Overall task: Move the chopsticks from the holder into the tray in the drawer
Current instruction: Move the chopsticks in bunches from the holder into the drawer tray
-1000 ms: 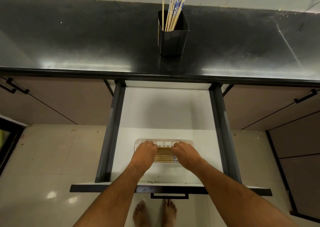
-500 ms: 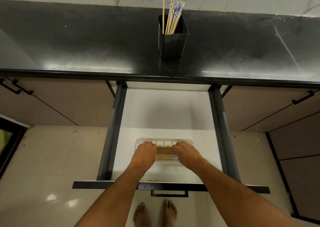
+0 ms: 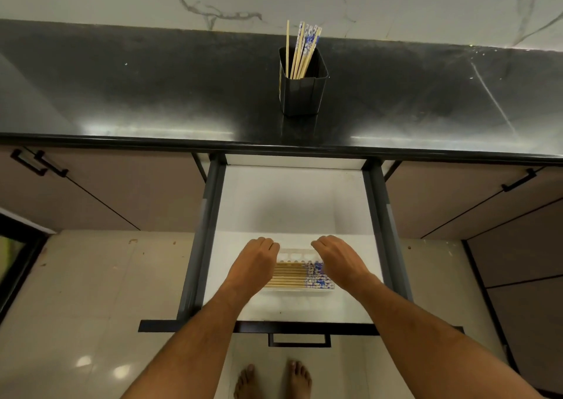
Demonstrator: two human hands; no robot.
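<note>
Head view: a black holder with upright chopsticks is seen on the dark surface. Below, in the open drawer, a clear tray of laid chopsticks is flanked by the left hand and right hand, fingers loosely curled, gripping nothing. Bare white drawer floor lies behind the tray.

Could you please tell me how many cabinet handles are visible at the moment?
4: two on the left cabinets, one on the right cabinet, one on the drawer front.

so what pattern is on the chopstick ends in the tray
Blue and white floral-looking print on the chopsticks at their right ends, seen in the head view.
</note>
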